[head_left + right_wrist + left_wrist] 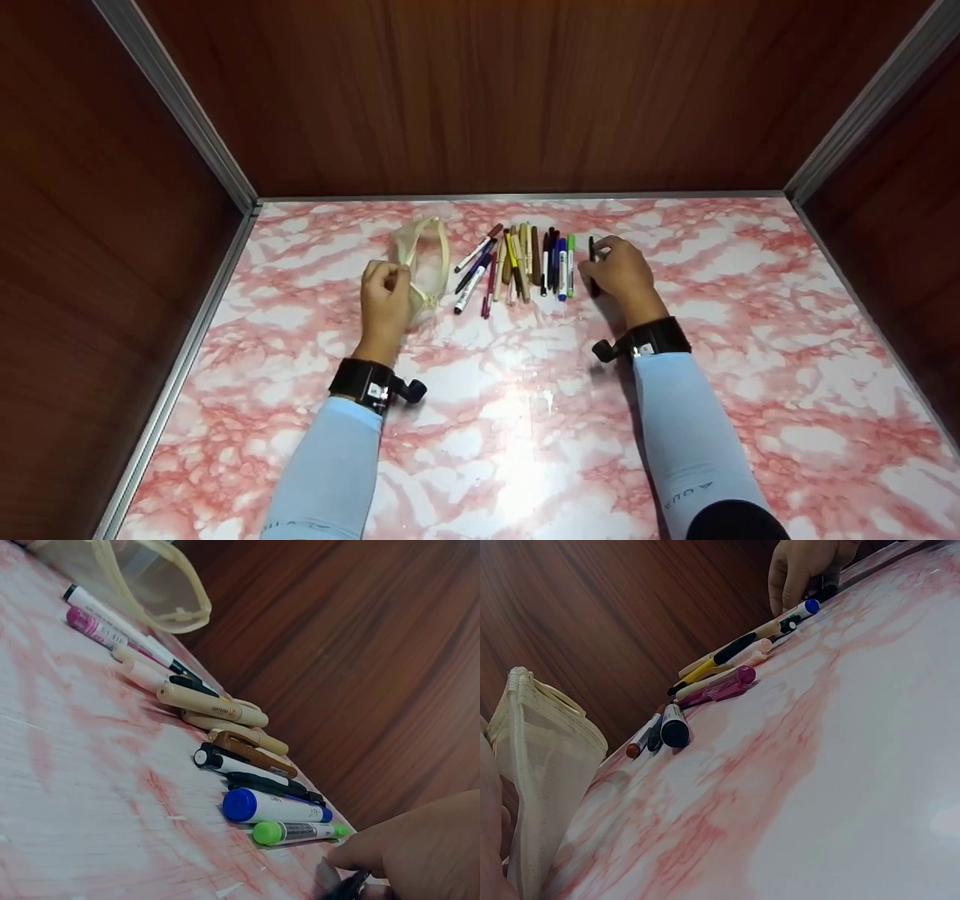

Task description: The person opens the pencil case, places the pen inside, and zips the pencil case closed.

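My left hand pinches the rim of a pale yellow mesh pouch, whose mouth gapes toward the pens. In the left wrist view the pouch stands up from the table beside my fingers. On the right, my right hand grips a black pen at the end of the row. Just left of it lie a green-capped marker and a blue-capped marker. A yellow-and-black pen and a magenta pen lie nearer the pouch.
Several beige and brown pens fill the middle of the row. Black-capped white markers lie near the pouch. The table has a pink marbled top. Wooden panels enclose its back and sides.
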Available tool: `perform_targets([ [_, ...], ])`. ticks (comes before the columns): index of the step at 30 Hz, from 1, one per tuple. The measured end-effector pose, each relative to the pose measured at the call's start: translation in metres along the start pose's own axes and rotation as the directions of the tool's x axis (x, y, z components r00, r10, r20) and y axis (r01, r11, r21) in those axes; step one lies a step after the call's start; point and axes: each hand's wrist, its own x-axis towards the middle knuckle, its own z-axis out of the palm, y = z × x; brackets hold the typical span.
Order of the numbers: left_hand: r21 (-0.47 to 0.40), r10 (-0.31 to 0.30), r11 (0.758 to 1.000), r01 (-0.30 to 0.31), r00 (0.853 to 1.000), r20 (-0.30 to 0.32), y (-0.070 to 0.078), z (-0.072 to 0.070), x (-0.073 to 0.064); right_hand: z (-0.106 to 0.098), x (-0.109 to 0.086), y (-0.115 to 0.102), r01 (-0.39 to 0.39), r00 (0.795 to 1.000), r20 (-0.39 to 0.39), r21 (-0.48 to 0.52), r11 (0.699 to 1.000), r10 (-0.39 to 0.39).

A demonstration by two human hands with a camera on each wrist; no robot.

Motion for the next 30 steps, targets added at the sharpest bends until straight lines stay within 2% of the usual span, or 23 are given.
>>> perform_targets([
  [5,-0.006,-0.027,1.0,0.027,1.0,0.012,-0.0005,0.0005,0.0001,-0.0003,-0.0007,-0.0002,0.016,1.0,-0.007,0.001,1.0,-0.016],
  [11,0.001,0.005,1.0,-0.005,1.0,0.006,-0.0018,0.0007,0.001,-0.0007,-0.0008,0.0017,0.045,0.998,-0.036,0.01,0.999,-0.045],
  [15,0.02,0.03,0.999,-0.03,1.0,-0.001,-0.0029,0.001,0.001,-0.0007,-0.0014,0.0024,0.033,0.999,-0.032,0.049,0.998,-0.031],
  [22,0.026,0.033,0.999,-0.033,0.999,-0.001,-0.0012,0.0,0.0002,-0.0038,-0.0007,0.0005,0.023,0.999,-0.05,0.057,0.998,-0.021],
  [26,0.028,0.019,0.999,-0.019,1.0,0.005,-0.0009,0.0002,0.0,-0.0053,-0.0003,-0.0001,-0.003,0.999,-0.042,0.111,0.994,0.008],
  [30,0.021,-0.004,1.0,0.004,1.0,0.016,-0.0003,0.0005,-0.0004,-0.0064,0.0006,-0.0024,-0.004,0.998,-0.053,0.208,0.978,0.016],
])
